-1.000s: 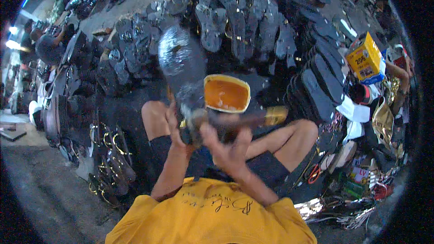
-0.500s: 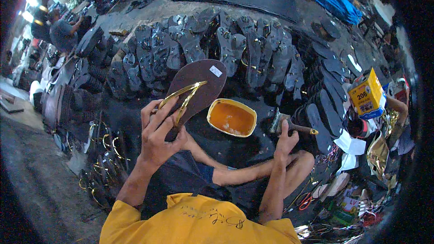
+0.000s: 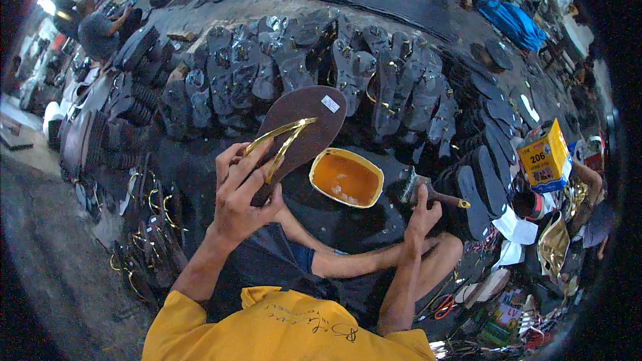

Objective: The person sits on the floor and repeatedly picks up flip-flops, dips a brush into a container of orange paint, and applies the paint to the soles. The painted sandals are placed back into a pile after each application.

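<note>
My left hand (image 3: 242, 187) grips a flip-flop (image 3: 309, 127) with a dark brown sole and gold V-shaped straps. Its toe end points up and away, with a small white label there, and my fingers are around the heel part and straps. Just right of the flip-flop stands a cream-rimmed tub (image 3: 379, 186) of amber liquid (image 3: 344, 175), with some paler lumps at its near side. Right of the tub, my right hand (image 3: 422, 212) is closed round a flat brush (image 3: 438, 195). The bristles point left toward the tub without touching it.
Rows of dark sandals (image 3: 294, 67) curve around the far side, and stacked soles (image 3: 478, 167) stand at the right. Gold-strapped pieces (image 3: 157, 214) lie at the left. Beyond the soles are a yellow box (image 3: 545, 157) and a blue bag (image 3: 511, 23). Another person (image 3: 100, 32) sits far left.
The whole view has shifted and turned slightly. Both hands keep their holds on the flip-flop and the brush, with hardly any movement relative to the tub.
</note>
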